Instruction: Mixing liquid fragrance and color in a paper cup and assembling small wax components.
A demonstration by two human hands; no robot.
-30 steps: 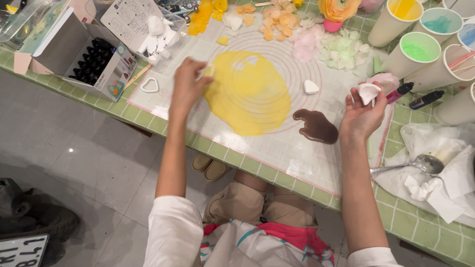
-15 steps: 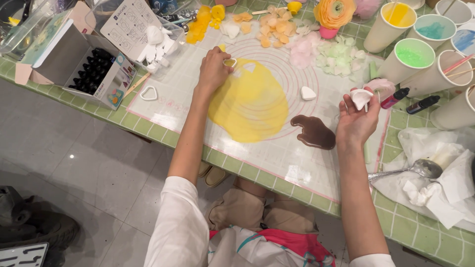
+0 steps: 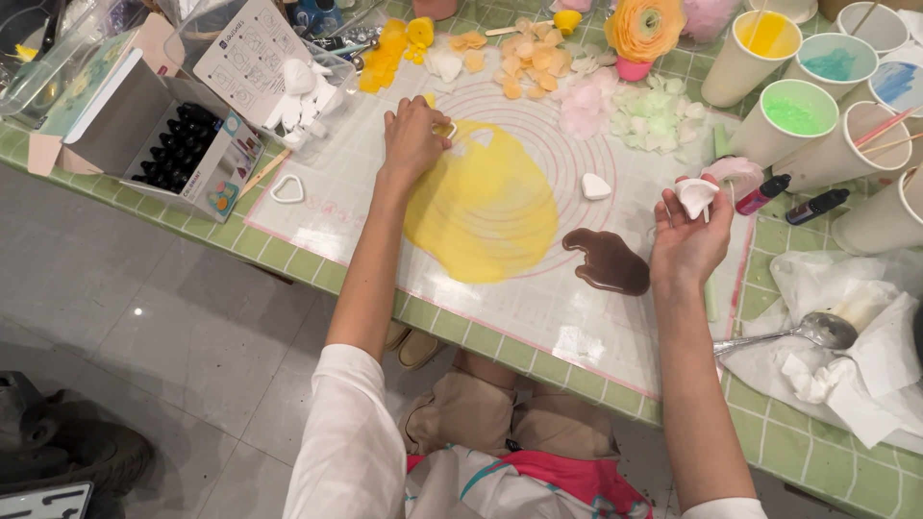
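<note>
A thin sheet of yellow dough (image 3: 486, 207) lies flat on a white mat with red rings (image 3: 538, 317). My left hand (image 3: 415, 139) presses a small white cutter (image 3: 445, 129) into the sheet's upper left edge. Two petal-shaped cutouts show beside it. My right hand (image 3: 687, 240) is raised palm up over the mat's right side and holds a white petal-shaped cutter (image 3: 694, 195) in its fingers. A dark brown smear (image 3: 609, 261) lies on the mat just left of that hand.
Loose white cutters (image 3: 287, 188) (image 3: 595, 185) lie on the mat. Orange, pink and green petals (image 3: 654, 117) are piled at the back. Paper cups of colour (image 3: 796, 120) stand right. A box of dark bottles (image 3: 178, 154) sits left; a spoon (image 3: 788, 334) on tissue lies right.
My left hand has moved up from the sheet's left side to its upper left edge and now presses a cutter there. My right hand has stayed raised with its cutter.
</note>
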